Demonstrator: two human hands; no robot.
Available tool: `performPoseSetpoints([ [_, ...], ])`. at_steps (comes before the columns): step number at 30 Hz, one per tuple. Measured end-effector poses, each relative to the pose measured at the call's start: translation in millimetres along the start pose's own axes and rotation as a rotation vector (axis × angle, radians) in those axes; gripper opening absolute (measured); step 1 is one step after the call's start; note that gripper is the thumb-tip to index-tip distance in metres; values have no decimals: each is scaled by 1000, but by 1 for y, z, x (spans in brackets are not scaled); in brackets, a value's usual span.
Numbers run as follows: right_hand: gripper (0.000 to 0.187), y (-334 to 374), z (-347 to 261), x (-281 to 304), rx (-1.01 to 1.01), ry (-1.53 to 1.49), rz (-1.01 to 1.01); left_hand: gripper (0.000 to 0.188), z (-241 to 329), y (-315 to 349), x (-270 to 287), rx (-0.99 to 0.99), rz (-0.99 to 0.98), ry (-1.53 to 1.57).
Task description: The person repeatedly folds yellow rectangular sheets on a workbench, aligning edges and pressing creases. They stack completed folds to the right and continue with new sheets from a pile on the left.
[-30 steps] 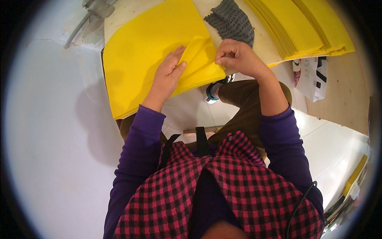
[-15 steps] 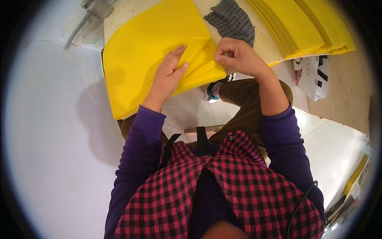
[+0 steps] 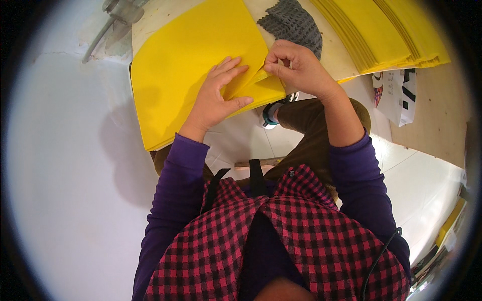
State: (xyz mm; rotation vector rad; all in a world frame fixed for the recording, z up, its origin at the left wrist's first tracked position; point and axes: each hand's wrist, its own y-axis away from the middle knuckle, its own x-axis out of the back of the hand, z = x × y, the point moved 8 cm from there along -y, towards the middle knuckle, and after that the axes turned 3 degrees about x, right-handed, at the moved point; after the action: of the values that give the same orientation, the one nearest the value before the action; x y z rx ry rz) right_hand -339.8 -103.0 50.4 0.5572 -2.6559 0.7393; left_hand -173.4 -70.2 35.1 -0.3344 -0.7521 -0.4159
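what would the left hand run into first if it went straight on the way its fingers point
Probably the gray cloth, past the edge of the yellow sheets under the left hand; depth is unclear.

Bright yellow sheets (image 3: 181, 65), stacked, lying mostly flat on pale table (image 3: 155, 17), near right corner lifted

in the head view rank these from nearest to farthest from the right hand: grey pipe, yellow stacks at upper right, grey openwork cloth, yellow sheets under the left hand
From the right hand:
1. Yellow sheets: at its fingertips, extending left
2. Grey openwork cloth: just beyond it
3. Yellow stacks: upper right
4. Grey pipe: far upper left
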Motion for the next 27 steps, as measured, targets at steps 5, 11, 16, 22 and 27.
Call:
performPoseSetpoints([
  [5,8,-1,-2,3,15,-33,74,41,-9,-2,-1,22,47,147],
  [11,11,9,17,10,-133,-88,-12,37,-15,1,0,57,80,160],
  [16,15,15,13,-8,-22,32,-173,38,-14,1,1,68,85,168],
  [22,9,14,19,-11,-116,37,-178,38,-12,0,2,77,81,175],
  [27,15,9,12,-8,-41,101,-140,39,-11,1,1,65,81,182],
])
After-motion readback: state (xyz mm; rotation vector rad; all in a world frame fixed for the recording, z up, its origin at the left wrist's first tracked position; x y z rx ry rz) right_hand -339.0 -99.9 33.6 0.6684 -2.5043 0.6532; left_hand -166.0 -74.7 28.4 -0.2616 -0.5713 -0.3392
